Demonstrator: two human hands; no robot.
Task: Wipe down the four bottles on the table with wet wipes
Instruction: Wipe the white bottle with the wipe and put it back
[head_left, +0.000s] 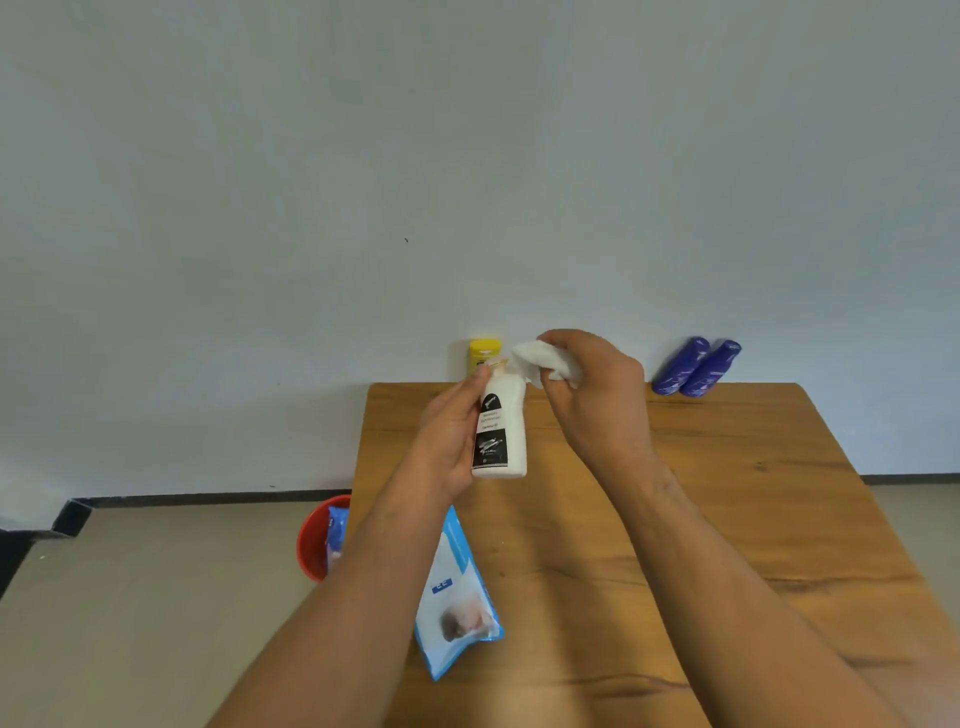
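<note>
Above wooden table (727, 493), white black-labelled bottle (508, 415) in left hand (447, 441) grip, wipe (530, 358) in right hand (597, 400) pinch.

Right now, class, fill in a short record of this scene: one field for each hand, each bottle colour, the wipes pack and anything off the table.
left: left hand grips upright white plastic bottle with a black label
right: right hand holds crumpled white wet wipe at that bottle's top
yellow: yellow plastic bottle, far edge, partly hidden
blue: two dark blue plastic bottles, far right corner, side by side
pack: blue-and-white wipes pack lying on wooden table
floor: red bucket, left of table
</note>
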